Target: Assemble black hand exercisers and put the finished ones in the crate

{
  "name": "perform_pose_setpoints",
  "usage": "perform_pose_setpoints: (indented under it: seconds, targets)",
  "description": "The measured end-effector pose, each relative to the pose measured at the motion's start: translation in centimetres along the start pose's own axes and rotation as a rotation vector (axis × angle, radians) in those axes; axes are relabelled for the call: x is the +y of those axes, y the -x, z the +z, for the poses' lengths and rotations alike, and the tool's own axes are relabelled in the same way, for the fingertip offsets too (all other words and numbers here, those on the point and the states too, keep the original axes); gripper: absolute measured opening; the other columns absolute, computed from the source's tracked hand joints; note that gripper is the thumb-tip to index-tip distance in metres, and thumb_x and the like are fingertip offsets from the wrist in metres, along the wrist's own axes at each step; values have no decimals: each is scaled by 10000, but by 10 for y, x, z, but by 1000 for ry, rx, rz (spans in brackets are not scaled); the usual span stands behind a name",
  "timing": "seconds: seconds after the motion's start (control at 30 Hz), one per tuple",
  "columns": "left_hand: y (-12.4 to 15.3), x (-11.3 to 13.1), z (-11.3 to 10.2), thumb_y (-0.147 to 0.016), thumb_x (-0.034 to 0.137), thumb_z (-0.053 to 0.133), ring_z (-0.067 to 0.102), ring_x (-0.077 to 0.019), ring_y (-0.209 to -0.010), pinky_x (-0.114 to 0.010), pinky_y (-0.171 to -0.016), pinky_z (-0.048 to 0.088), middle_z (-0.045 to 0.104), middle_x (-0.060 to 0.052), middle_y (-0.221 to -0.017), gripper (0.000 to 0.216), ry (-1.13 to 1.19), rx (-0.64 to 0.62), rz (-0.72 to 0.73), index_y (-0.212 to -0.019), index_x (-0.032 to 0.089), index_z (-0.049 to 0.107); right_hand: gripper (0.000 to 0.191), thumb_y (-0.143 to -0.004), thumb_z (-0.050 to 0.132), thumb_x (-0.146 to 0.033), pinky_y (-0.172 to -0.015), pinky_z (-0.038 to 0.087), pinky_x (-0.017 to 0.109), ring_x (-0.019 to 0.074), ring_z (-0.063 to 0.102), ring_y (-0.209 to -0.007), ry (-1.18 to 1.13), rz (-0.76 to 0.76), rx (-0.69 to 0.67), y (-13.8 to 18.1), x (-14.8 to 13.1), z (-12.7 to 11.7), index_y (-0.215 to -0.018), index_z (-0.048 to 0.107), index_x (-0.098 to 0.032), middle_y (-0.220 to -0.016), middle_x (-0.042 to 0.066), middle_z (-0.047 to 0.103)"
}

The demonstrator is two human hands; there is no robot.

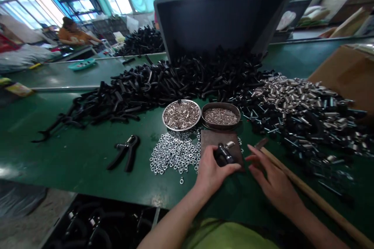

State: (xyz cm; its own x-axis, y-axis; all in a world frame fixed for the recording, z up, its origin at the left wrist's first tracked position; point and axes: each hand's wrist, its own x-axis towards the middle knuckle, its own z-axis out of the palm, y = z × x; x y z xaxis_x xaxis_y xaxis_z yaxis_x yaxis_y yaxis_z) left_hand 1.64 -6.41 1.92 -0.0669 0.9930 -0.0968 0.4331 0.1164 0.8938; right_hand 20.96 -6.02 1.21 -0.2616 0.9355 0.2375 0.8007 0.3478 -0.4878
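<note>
My left hand (212, 171) is wrapped round a black handle part (224, 154) that rests on a small brown block (221, 143) on the green table. A short silver sleeve sits at the part's far end. My right hand (271, 181) lies just right of the block with its fingers spread, holding nothing. It rests beside the wooden handle of a hammer (309, 192) that runs toward the lower right. A scatter of small silver nuts (174, 153) lies left of the block.
Two round metal dishes (181, 114) (221, 116) of small metal pieces stand behind the block. Beyond them is a big heap of black handles (163, 81) and a heap of silver sleeves (295, 99). An assembled black gripper (126, 151) lies left. A person sits far left.
</note>
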Motion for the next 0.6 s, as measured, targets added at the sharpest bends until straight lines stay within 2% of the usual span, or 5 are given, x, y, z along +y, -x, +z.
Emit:
perform_pose_setpoints:
  seconds: [0.17, 0.27, 0.43, 0.5, 0.6]
  targets:
    - [-7, -1, -23, -699, 312, 713, 615, -208, -904, -333, -787, 505, 656, -52, -1006, 366, -52, -183, 221, -1035, 218, 603, 295, -876, 428, -355, -811, 522, 343, 224, 661, -945, -89, -22, -37, -31, -33, 18, -1044, 620, -207, -1038, 73, 697]
    - [-50, -20, -83, -785, 270, 627, 597, -193, -942, -328, -851, 479, 638, -51, -1051, 257, -192, 50, 162, -1037, 218, 620, 254, -849, 453, -367, -707, 536, 368, 243, 687, -837, 61, 11, -138, -42, -17, 21, -959, 652, -255, -980, 32, 717]
    - [-132, -64, -211, -825, 225, 564, 514, -308, -1116, -442, -939, 382, 547, -175, -1100, 229, -302, 560, -198, -1025, 121, 603, 240, -851, 436, -385, -489, 480, 325, 232, 685, -631, 288, -21, -233, -42, 4, 28, -890, 651, -287, -821, 1, 731]
    - [-151, -78, -244, -773, 222, 642, 498, -336, -1135, -455, -929, 385, 537, -186, -1112, 240, -282, 666, -324, -987, 118, 611, 237, -850, 427, -380, -443, 447, 309, 228, 676, -587, 329, -50, -219, -40, 3, 31, -855, 644, -284, -774, 0, 726]
    - [-162, -91, -266, -817, 291, 621, 543, -268, -1070, -446, -890, 446, 553, -132, -1152, 300, -185, 742, -429, -1069, 132, 586, 240, -846, 416, -376, -399, 411, 299, 231, 663, -538, 368, -62, -200, -39, 0, 34, -838, 636, -280, -716, 0, 714]
